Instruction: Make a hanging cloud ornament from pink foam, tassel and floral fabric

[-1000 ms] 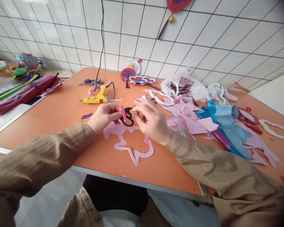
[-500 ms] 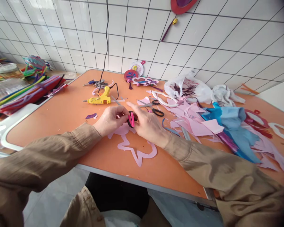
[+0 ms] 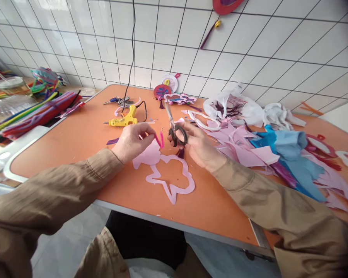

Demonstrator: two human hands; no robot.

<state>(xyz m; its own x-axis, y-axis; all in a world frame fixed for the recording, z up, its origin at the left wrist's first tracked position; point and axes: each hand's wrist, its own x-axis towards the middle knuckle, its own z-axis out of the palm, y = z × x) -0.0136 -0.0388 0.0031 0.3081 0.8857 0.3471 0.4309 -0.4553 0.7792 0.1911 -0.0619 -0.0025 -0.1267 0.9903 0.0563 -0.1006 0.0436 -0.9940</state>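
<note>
My left hand (image 3: pixel 132 142) pinches a short bent pink pipe cleaner (image 3: pixel 160 139) just above the orange table (image 3: pixel 75 139). My right hand (image 3: pixel 195 144) grips black-handled scissors (image 3: pixel 174 125), fingers through the loops, blades pointing up and away. Both hands hover over a pink paper cutout outline (image 3: pixel 171 173) lying near the table's front edge.
A yellow glue gun (image 3: pixel 122 119) with a black cord lies behind my left hand. Pink and blue paper scraps (image 3: pixel 266 152) and a white plastic bag (image 3: pixel 232 106) cover the right side. Coloured pipe cleaners (image 3: pixel 31 114) are bundled at the far left. Finished paper ornaments (image 3: pixel 169 94) sit against the tiled wall.
My right hand has lifted the scissors off the table and turned their blades upward. The left hand keeps the pink pipe cleaner, now held a little apart from the right hand.
</note>
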